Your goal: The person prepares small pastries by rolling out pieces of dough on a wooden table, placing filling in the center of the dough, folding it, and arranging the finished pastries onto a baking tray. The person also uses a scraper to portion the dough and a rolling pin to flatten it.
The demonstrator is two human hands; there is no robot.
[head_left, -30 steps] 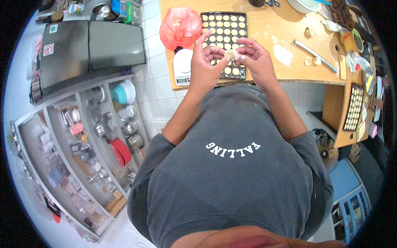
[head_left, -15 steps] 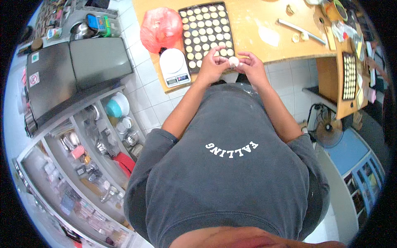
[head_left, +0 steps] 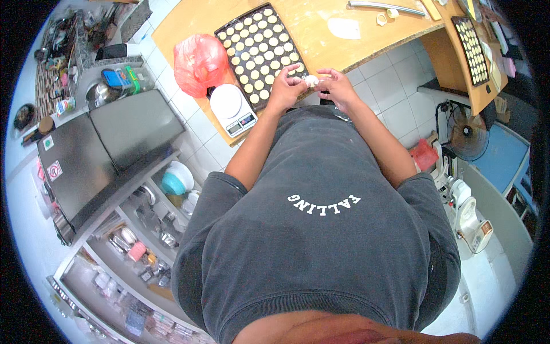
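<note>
"What had changed on the surface (head_left: 309, 22)?"

"The dark tray (head_left: 260, 104) carried its pale rounds (head_left: 259, 59) as before, but the person's hands had come from above it to just off its near right corner, as the view showed."

"And the grip?"

"The left hand (head_left: 285, 89) and the right hand (head_left: 339, 90) were both pinched on one pale dough piece (head_left: 311, 81), fingertips nearly meeting."

"What did this mean?"

"Probably the piece was being worked between the fingers, not set down."
</note>
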